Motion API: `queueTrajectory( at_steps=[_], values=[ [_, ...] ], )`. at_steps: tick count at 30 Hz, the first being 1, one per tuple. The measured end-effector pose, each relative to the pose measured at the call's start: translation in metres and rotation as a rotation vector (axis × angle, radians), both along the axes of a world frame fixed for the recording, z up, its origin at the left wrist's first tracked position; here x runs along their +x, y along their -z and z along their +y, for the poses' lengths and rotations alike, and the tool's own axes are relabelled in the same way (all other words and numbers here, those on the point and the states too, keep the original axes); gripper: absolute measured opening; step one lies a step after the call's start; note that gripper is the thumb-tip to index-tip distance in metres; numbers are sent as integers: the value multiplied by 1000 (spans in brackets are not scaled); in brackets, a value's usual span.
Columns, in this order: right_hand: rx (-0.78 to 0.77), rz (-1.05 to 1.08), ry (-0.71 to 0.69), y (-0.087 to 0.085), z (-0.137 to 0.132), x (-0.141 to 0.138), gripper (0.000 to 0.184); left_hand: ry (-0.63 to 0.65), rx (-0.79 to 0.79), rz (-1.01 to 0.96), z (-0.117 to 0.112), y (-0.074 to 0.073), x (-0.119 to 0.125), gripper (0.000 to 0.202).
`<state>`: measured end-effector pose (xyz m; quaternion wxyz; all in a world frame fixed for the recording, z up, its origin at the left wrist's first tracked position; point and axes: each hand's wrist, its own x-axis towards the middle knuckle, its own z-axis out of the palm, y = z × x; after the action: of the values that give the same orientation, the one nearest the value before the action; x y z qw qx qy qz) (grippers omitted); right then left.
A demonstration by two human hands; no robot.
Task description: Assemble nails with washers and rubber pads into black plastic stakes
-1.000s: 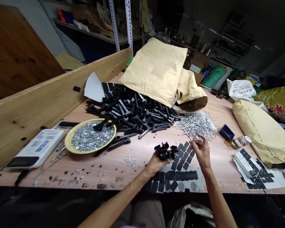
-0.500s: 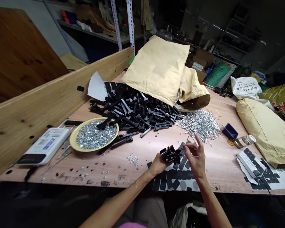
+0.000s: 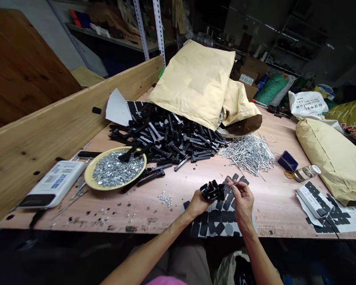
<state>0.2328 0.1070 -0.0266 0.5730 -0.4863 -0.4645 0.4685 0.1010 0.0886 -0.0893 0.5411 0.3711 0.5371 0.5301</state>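
My left hand [image 3: 198, 206] is closed around a black plastic part [image 3: 212, 190] with open slots, raised over the table's front. Whether it is one piece or several stacked together I cannot tell. Close to its right end, my right hand [image 3: 243, 202] pinches a thin metal pin [image 3: 235, 183] between thumb and forefinger; the fingers hide much of it. Beneath both hands lies a sheet of black stickers [image 3: 222, 217]. Beyond them are a heap of metal pins [image 3: 249, 153] and a larger heap of black plastic parts [image 3: 169, 138].
A yellow bowl of small metal nuts [image 3: 90, 180] stands left, beside a white device [image 3: 55, 182]. Loose nuts [image 3: 165, 199] lie nearer the hands. Paper sacks [image 3: 192, 83] rest behind the parts. At right are a blue tray [image 3: 287, 161], a small jar [image 3: 305, 173] and another sack [image 3: 326, 154].
The right hand's raised fingers have curled down, and its pinch has shifted slightly toward the black part. The left hand keeps its hold. The view has shifted a little.
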Motion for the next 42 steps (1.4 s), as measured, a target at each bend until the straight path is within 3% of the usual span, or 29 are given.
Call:
queueTrajectory(
  at_steps=[2, 5, 10, 13, 15, 19, 22, 27, 31, 36, 40, 42],
  values=[
    [13, -12, 16, 2, 0, 2, 28, 16, 13, 15, -1, 1, -1, 17],
    [-8, -89, -69, 7, 2, 4, 24, 31, 20, 27, -2, 0, -1, 17],
    [54, -371, -171, 18, 2, 11, 25, 32, -7, -9, -2, -2, 1, 20],
    [76, -507, -297, 20, 12, 29, 28, 27, -60, -133, -2, -2, 1, 25],
    [47, -611, -274, 19, 27, 46, 33, 2, -98, -256, -3, -1, 1, 32],
    [-35, -1286, -77, 20, 70, 72, 33, -16, -102, -417, -7, 2, -1, 42],
    [-70, -1543, -120, 26, 94, 76, 24, -25, -123, -454, -6, 5, -2, 48],
    [-91, -1670, -160, 36, 113, 73, 20, -52, -156, -480, -5, 2, -5, 55],
    [-56, -1717, -160, 35, 116, 68, 29, -47, -163, -537, -5, -8, -8, 57],
    [57, -1667, -208, 42, 86, 30, 30, -52, -150, -532, -3, -10, -11, 56],
    [236, -1431, -401, 55, 59, -2, 25, -49, -163, -477, -2, -4, -6, 53],
    [185, -1435, -391, 55, 59, -3, 25, -56, -144, -488, -4, -7, -6, 55]
  ],
)
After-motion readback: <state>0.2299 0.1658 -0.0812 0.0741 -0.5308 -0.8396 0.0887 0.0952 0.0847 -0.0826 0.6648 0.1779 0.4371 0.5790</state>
